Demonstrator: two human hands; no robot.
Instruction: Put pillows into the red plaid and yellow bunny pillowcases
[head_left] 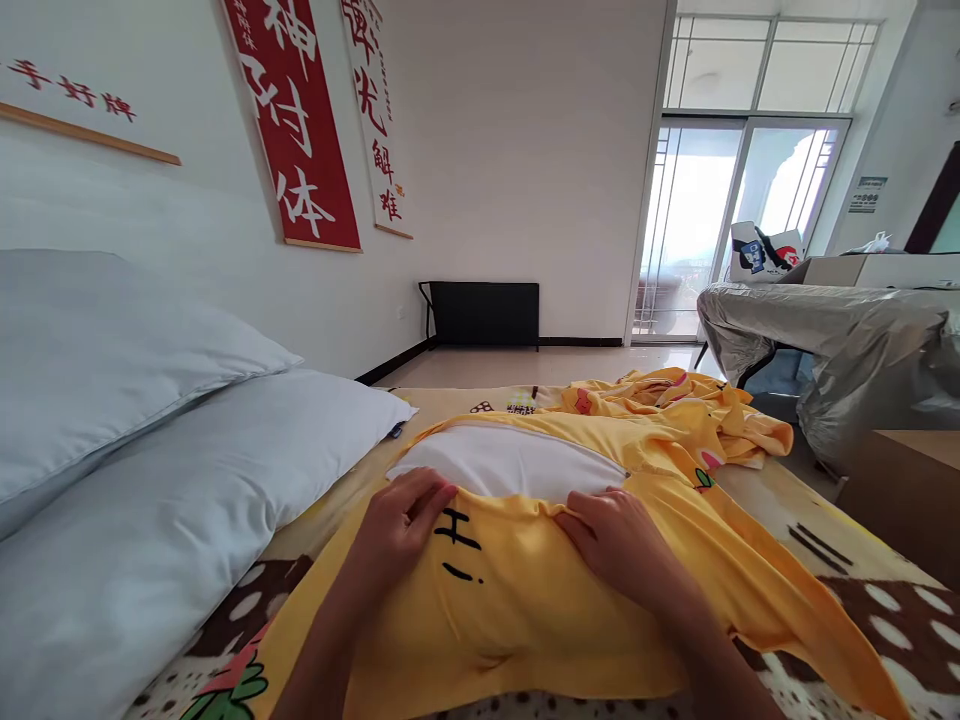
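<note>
A yellow pillowcase (pixel 540 600) with black lettering lies in front of me on the bed. White fabric that looks like a pillow (pixel 517 460) shows through its wide opening; the rest is hidden under the yellow cloth. My left hand (pixel 397 520) pinches the near edge of the opening, beside the lettering. Farther right along that same edge, the fingers of my right hand (pixel 615 535) are closed on the cloth. Loose yellow fabric spreads to the right of my right hand.
Two white pillows (pixel 202 450) are stacked at the left. Crumpled yellow printed fabric (pixel 675 390) lies at the bed's far edge. The bed is covered by a patterned sheet (pixel 810 510). A table under silvery plastic (pixel 825 320) stands at the right, near a brown box (pixel 915 500).
</note>
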